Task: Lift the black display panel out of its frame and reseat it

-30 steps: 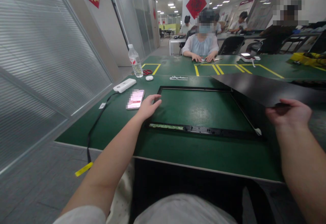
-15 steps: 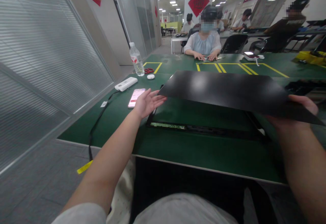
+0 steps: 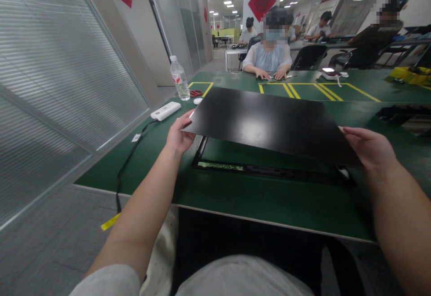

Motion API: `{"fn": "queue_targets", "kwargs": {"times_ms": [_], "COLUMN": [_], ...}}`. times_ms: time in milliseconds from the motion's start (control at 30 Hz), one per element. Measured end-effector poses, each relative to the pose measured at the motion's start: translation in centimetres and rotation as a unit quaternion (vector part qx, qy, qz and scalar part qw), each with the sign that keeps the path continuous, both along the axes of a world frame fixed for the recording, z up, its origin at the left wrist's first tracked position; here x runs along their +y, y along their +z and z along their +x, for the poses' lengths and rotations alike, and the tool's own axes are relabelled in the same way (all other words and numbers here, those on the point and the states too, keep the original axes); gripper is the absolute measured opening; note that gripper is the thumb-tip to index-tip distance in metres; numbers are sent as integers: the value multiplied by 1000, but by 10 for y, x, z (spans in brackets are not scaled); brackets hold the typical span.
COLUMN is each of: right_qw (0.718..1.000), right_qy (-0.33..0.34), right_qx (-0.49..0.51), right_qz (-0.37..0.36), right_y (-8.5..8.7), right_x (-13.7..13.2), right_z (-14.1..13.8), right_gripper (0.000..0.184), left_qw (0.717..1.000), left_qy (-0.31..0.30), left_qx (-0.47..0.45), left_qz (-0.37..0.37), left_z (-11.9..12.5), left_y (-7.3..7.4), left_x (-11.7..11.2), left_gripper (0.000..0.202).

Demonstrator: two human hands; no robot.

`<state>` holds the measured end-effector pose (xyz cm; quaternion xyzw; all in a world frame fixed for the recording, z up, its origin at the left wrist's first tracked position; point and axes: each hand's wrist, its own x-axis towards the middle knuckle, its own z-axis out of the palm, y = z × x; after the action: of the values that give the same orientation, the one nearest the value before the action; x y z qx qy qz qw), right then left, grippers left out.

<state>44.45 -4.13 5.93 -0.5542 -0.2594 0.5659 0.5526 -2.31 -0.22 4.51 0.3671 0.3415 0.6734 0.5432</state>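
Observation:
A large glossy black panel (image 3: 266, 123) hangs level a little above the green table (image 3: 256, 197). My left hand (image 3: 178, 135) grips its near left corner, fingers curled under the edge. My right hand (image 3: 368, 147) holds its near right corner from below. Directly beneath the panel lies a black rectangular frame (image 3: 269, 170) with a green circuit strip along its near left edge; most of the frame is hidden by the panel.
A white device (image 3: 165, 111) with a black cable, a water bottle (image 3: 178, 79), red scissors (image 3: 194, 93) and a small white object sit at the table's far left. A person in a light blouse (image 3: 268, 58) sits opposite; others work further back. Glass partition on the left.
The black panel has swung from the right to above the frame. My left hand left the frame's corner and took the panel's left corner. The phone is now hidden behind the panel.

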Motion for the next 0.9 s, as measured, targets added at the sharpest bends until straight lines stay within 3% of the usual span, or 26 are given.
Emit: {"fn": "queue_targets", "kwargs": {"times_ms": [167, 367, 567, 900], "right_qw": [996, 998, 997, 995], "right_qy": [47, -4, 2, -31], "right_qx": [-18, -29, -71, -86], "right_qz": [76, 50, 30, 41], "right_y": [-10, -12, -11, -16], "right_x": [6, 10, 7, 10], "right_z": [8, 7, 2, 8], "right_gripper": [38, 47, 52, 29], "left_qw": [999, 999, 999, 996], "left_qy": [31, 21, -8, -19], "left_qx": [31, 42, 51, 81], "left_qz": [5, 14, 9, -43], "left_z": [-4, -2, 0, 4], "left_y": [0, -4, -2, 1], "left_x": [-1, 1, -4, -8], "left_gripper": [44, 45, 47, 39]}}
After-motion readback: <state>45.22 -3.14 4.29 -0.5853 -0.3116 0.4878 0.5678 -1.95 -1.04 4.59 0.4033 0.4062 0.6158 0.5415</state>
